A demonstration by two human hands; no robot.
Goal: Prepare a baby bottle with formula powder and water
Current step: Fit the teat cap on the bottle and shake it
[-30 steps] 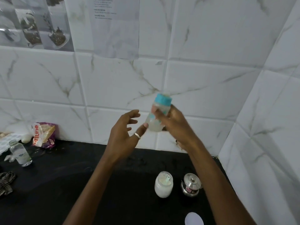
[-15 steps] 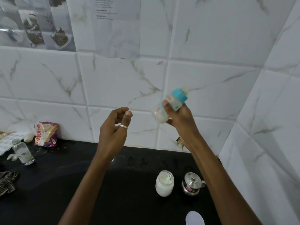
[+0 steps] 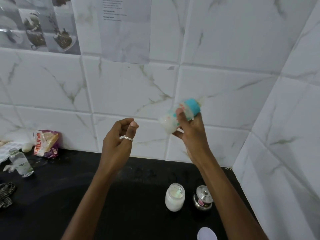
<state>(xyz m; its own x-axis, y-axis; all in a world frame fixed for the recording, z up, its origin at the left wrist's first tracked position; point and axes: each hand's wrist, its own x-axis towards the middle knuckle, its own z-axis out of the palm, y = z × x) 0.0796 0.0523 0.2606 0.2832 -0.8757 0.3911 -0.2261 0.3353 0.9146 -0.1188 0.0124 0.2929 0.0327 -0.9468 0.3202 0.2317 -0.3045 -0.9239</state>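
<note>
My right hand (image 3: 192, 130) grips a baby bottle (image 3: 180, 116) with a blue collar, raised in front of the tiled wall. The bottle is tilted, its top pointing up and right, and it is motion-blurred; milky white liquid fills its lower part. My left hand (image 3: 119, 142), with a ring on the thumb, is held up to the left of the bottle with fingers loosely curled and holds nothing. An open glass jar of white formula powder (image 3: 174, 198) with a pale scoop in it stands on the black counter (image 3: 86, 196) below.
A small steel lidded pot (image 3: 203, 198) stands right of the jar, a white lid (image 3: 207, 233) at the bottom edge. At far left are a clear water bottle (image 3: 20, 162), a purple snack packet (image 3: 45, 143) and a dark cloth (image 3: 6, 194). Tiled walls form a corner at right.
My left hand has let go of the bottle and pulled away left, curling its fingers. My right hand has tipped the bottle from upright to slanted and moved it right.
</note>
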